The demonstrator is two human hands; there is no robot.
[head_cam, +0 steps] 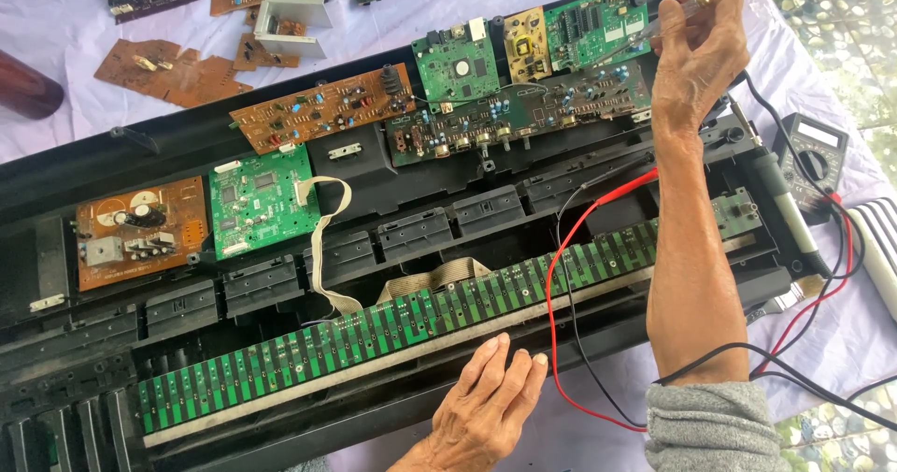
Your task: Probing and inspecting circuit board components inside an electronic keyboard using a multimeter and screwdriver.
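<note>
An opened black electronic keyboard chassis [392,168] lies across the purple cloth, with a long green key-contact board [374,327] along its front. My left hand [486,407] rests flat, fingers apart, on the chassis front edge just below that board. My right hand [696,56] reaches over the far right end and pinches a thin clear-handled probe tool [677,12] above the green circuit board [598,25] at the back. Red and black test leads [561,276] run across the chassis under my right forearm.
A multimeter [815,159] sits at the right, beside a soldering iron [780,201]. Several brown and green circuit boards [173,70] lie loose on the cloth at upper left. A brown board [140,231] and a green board [260,201] sit inside the chassis at the left.
</note>
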